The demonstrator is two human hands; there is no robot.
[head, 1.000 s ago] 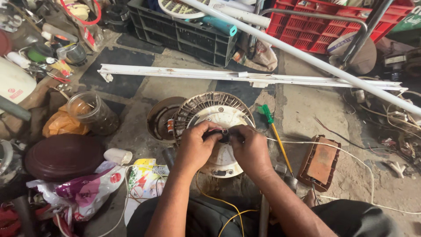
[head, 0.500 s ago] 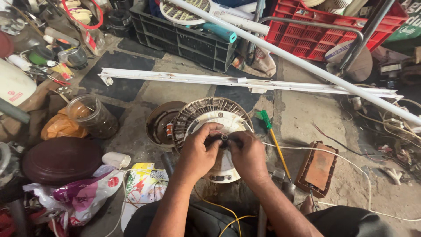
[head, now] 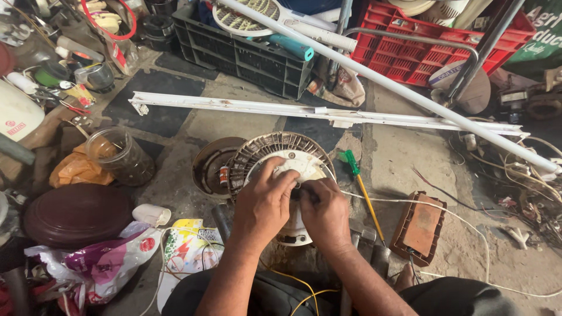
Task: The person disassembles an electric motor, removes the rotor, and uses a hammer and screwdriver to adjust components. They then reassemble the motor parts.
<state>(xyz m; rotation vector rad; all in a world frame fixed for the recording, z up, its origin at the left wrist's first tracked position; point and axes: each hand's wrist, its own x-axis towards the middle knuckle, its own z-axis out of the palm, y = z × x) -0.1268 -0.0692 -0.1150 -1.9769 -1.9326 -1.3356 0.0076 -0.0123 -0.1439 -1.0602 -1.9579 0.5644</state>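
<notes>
**White fan motor under both hands**

White and ribbed grey, the fan motor (head: 285, 157) lies on the concrete floor (head: 404, 158), directly in front of us. We see the left hand (head: 264, 205) and the right hand (head: 325, 212) side by side on its middle, fingers curled and pinched around a small dark part; what that part is we cannot tell. Just right of the motor lies a screwdriver (head: 362, 187) with a green handle and yellow shaft. A brick (head: 419, 225) sits farther right, with a white wire (head: 462, 222) passing it. To the left stands a glass jar (head: 120, 155), and nearer us a dark round lid (head: 76, 213). A long white rail (head: 304, 111) crosses the floor beyond the motor.
</notes>
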